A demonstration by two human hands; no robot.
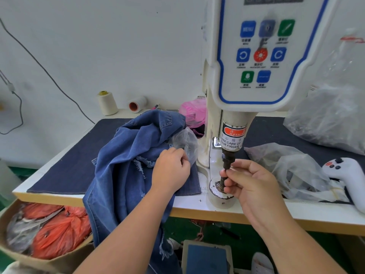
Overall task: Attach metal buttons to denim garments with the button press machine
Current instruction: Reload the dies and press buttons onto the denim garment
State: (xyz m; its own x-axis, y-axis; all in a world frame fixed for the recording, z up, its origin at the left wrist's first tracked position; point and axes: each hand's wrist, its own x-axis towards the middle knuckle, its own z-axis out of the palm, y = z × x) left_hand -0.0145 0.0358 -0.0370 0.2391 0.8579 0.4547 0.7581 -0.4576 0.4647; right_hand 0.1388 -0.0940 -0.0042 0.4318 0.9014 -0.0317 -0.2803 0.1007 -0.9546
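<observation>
The button press machine (256, 56) stands on the table with its punch (227, 163) above the round lower die (217, 191). My right hand (250, 180) is at the punch, thumb and fingertips pinching a small part at the punch tip; the part itself is mostly hidden. A blue denim garment (128, 155) lies crumpled left of the machine and hangs over the table's front edge. My left hand (170, 171) rests on the denim, fingers curled at the mouth of a small clear plastic bag (186, 143).
A dark denim mat (79, 155) covers the table. Clear plastic bags (296, 171) and a white controller (347, 175) lie to the right. Thread cones (107, 102) and a pink bag (194, 111) sit at the back. A box of orange bags (49, 230) sits lower left; a pedal (206, 258) below.
</observation>
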